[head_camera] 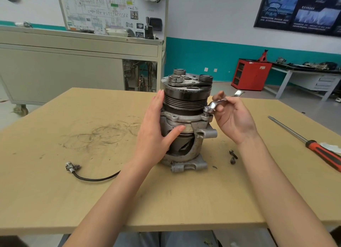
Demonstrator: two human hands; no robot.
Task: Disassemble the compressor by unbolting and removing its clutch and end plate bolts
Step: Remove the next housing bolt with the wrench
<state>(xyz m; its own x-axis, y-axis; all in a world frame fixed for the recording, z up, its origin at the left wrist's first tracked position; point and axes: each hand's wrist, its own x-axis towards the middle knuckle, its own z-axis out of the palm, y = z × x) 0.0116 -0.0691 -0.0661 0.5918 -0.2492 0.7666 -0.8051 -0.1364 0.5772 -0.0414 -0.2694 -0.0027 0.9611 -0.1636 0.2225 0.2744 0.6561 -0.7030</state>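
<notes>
— What's the setting?
— A workshop with a teal-banded wall; a tan wooden table (77,191) in front, scuffed with dark ring marks.

— And the compressor?
— The compressor (186,121) stands upright near the table's middle, long axis vertical, clutch plate (186,83) facing up, mounting ears at the base.

— Hands?
— The left hand (156,128) lies flat and open against the compressor's left side, thumb across the body. The right hand (232,117) pinches a ring wrench (219,101) between its fingers; the wrench's ring sits over a bolt on the right flange, handle angling up and right.

— Anything loose?
— Two bolts (232,156) lie just right of the base. A red-handled screwdriver (310,141) lies well apart to the right, and a cable with connector (73,168) to the left.
</notes>
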